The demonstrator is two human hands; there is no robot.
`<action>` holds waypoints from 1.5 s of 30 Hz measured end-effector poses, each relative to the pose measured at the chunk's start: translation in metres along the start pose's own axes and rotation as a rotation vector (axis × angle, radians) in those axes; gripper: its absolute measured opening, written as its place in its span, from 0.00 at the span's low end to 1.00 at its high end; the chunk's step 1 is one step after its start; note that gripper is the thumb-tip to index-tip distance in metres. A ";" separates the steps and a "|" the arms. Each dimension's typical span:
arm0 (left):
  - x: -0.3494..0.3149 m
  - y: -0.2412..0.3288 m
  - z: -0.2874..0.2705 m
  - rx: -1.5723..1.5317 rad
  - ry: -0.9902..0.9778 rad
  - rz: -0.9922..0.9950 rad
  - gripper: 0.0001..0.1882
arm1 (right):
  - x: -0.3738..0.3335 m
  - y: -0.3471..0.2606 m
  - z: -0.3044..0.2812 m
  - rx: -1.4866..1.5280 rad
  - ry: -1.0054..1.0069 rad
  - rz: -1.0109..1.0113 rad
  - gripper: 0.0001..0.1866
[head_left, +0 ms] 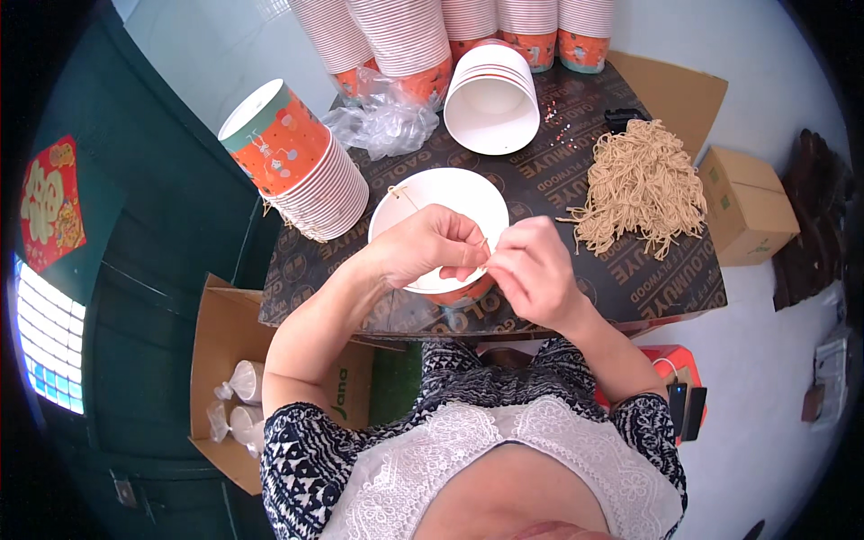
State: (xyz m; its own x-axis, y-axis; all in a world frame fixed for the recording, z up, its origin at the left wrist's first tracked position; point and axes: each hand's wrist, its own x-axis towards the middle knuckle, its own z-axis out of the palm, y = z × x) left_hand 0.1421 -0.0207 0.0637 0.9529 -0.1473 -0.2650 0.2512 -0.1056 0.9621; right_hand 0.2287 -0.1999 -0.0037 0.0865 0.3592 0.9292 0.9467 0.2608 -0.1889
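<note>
A white-lined paper bucket [468, 189] stands upright at the table's front edge, its orange outside showing just below the rim. A thin tan cord [402, 198] passes through the rim at its far left and runs inward until my left hand hides it. Over the bucket's right side, my left hand [430, 241] pinches a bit of cord between thumb and fingertips. My right hand [540, 274] meets it at the right rim, fingers closed on the same spot of cord. The fingers cover most of the cord there and the rim hole, if any.
Nested orange buckets [297, 162] lean at the left, beside crumpled clear plastic [387, 121]. Another bucket [490, 112] lies tipped behind. A heap of tan cords [643, 189] sits at right, with tiny beads [562, 130] nearby. Tall bucket stacks [405, 45] line the back. A carton [229, 333] stands lower left.
</note>
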 end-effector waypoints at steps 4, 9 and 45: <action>-0.002 0.006 0.004 0.090 0.025 -0.016 0.03 | 0.003 0.005 -0.007 0.005 0.004 0.211 0.05; -0.005 0.001 0.007 0.178 0.068 0.053 0.03 | 0.008 0.004 -0.012 -0.076 -0.122 0.152 0.04; -0.013 -0.015 0.027 1.021 0.428 0.662 0.08 | 0.006 0.017 -0.008 0.252 -0.338 0.471 0.07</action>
State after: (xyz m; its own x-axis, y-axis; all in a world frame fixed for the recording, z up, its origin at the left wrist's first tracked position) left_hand 0.1211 -0.0438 0.0505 0.8716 -0.1545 0.4653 -0.3489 -0.8621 0.3673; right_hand 0.2477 -0.2010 0.0013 0.3345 0.7398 0.5839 0.7249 0.1939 -0.6610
